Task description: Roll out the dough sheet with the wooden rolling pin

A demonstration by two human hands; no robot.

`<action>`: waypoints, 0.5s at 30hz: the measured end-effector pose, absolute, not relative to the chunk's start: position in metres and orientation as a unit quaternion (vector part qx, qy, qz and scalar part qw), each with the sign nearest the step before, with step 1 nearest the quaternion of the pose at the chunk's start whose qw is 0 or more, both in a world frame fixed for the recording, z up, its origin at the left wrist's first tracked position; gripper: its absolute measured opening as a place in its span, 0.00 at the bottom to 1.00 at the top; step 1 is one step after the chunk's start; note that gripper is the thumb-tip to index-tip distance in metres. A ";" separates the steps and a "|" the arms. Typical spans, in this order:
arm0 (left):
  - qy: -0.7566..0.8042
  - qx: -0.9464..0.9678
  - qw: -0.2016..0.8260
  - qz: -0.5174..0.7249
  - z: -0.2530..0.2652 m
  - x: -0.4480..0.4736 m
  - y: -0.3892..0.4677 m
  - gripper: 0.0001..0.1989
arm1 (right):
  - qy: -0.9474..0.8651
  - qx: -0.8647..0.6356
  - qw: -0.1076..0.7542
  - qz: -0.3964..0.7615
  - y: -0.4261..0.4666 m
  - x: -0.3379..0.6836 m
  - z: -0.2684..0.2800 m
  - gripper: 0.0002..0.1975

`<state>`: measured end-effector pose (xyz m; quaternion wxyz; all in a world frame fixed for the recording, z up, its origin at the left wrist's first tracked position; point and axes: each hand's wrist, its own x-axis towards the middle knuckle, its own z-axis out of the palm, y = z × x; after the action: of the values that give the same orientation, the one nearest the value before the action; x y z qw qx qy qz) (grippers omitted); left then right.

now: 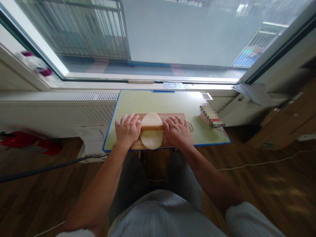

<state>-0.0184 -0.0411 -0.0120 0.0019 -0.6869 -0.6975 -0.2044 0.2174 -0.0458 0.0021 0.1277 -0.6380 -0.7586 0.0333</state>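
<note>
- Nearest, a person in a light grey shirt [160, 214] and dark grey trousers [184, 177] sits or stands against the near edge of the table; which of the two cannot be told.
- The left hand [128, 130] lies palm down over the left end of a light wooden rolling pin [152, 127], fingers pointing toward the far edge; whether they curl round the wood cannot be told.
- The right hand [176, 130] covers the pin's right end in the same way, its grip underneath equally hidden.
- A thin, pale cream sheet of dough [151, 141] lies under the pin, which crosses its middle from left to right; its near part reaches the board's near edge.
- Beneath is a brown wooden board [170, 143] at the table's near edge, with a curved metal handle [191, 126] at its right end.
- The pale green rectangular table [138, 102] has a blue rim; a pixelated object [212, 115] with a red patch sits by its right edge.
- Left of the table, a red fire extinguisher [32, 142] lies near the floor; brown cardboard boxes [283, 121] stand to the right.
- Beyond the far edge, a white ribbed radiator [98, 113] runs below a large window [180, 33].
- A white bottle with purple ends [37, 64] lies at the window's left side.
</note>
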 end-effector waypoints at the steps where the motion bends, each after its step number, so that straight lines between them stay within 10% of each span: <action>1: -0.696 -0.689 0.000 -0.203 -0.011 -0.019 -0.039 0.26 | -0.761 -0.635 0.125 0.032 -0.045 0.217 0.004 0.27; 15: -0.698 -0.694 -0.021 -0.174 -0.008 -0.024 -0.004 0.25 | -0.799 -0.593 0.091 -0.037 -0.013 0.220 0.008 0.27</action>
<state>-0.0245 -0.0041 -0.0085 -0.0214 -0.6942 -0.6980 -0.1741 0.2195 -0.0128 0.0077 0.0910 -0.5930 -0.7992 -0.0366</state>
